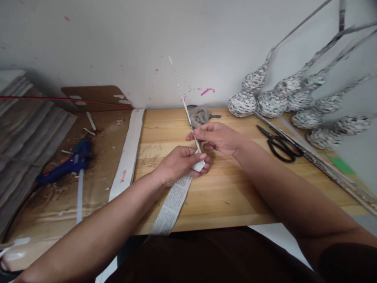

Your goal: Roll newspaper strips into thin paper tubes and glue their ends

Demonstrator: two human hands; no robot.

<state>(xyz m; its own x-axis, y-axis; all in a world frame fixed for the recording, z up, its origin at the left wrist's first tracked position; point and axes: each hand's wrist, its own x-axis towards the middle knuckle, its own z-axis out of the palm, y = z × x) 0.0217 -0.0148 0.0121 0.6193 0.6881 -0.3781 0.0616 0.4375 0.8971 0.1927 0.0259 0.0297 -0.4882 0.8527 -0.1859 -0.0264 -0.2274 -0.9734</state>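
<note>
A strip of printed newspaper (173, 202) runs from the table's front edge up into my left hand (191, 161). That hand is closed on the strip, thumb on top, where the paper narrows into a thin rolled tube. My right hand (218, 137) pinches the paper tube (180, 89) just above, thumb and fingertips around it. From there the tube slants up and to the left, its tip in front of the wall. Behind the hands lies a crumpled grey cloth (199, 116).
Black-handled scissors (281, 145) lie on the right by long paper rods (319, 167). Woven paper gourd shapes (243, 104) lean against the wall. At left are a blue glue gun (72, 161) on cardboard, a white strip (125, 157) and stacked paper strips (20, 145).
</note>
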